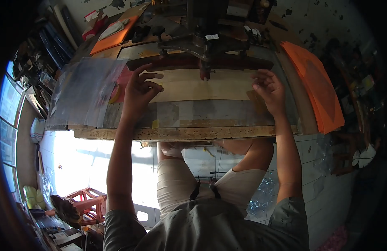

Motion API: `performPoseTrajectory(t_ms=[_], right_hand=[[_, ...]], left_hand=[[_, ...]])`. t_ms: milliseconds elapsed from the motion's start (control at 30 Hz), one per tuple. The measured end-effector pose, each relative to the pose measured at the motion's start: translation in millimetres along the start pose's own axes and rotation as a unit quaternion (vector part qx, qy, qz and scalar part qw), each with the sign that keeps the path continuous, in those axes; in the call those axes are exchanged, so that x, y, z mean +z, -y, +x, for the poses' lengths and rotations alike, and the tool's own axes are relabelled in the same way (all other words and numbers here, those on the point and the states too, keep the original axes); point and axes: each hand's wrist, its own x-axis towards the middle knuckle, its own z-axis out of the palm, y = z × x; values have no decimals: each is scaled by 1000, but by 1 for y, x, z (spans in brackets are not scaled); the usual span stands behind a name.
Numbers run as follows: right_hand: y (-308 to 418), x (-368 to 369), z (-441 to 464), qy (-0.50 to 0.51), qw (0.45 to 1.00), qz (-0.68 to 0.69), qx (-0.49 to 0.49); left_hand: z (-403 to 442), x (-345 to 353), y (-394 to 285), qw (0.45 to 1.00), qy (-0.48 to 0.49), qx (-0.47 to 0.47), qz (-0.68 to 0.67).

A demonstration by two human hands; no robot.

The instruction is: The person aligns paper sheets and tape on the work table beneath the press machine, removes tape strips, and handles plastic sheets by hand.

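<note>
My left hand [142, 88] hovers over the left part of the worktable, its fingers bent and its thumb apart from them. Opposite it, my right hand [269, 88] is held over the right part, fingers curled and spread a little from the thumb. I make out nothing held in either one. Between them lies a pale flat board [201, 88], with a greyish strip in front of it. Behind the board stands a dark metal press [201, 48] with a long dark bar [172, 62] beneath its spread arms. A brown patch [256, 101] shows beside my right hand.
Clear plastic sheets [82, 94] overhang the table's left side. An orange stack [314, 90] lies along the right edge, and another orange sheet [118, 35] lies back left. The worn wooden edge [201, 134] runs above my knees. A red stool [86, 205] stands lower left.
</note>
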Motion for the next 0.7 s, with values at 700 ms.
performPoseTrajectory(t_ms=[700], right_hand=[[0, 5, -17, -53, 996, -7, 71]], left_hand=[[-26, 13, -23, 998, -45, -31, -2]])
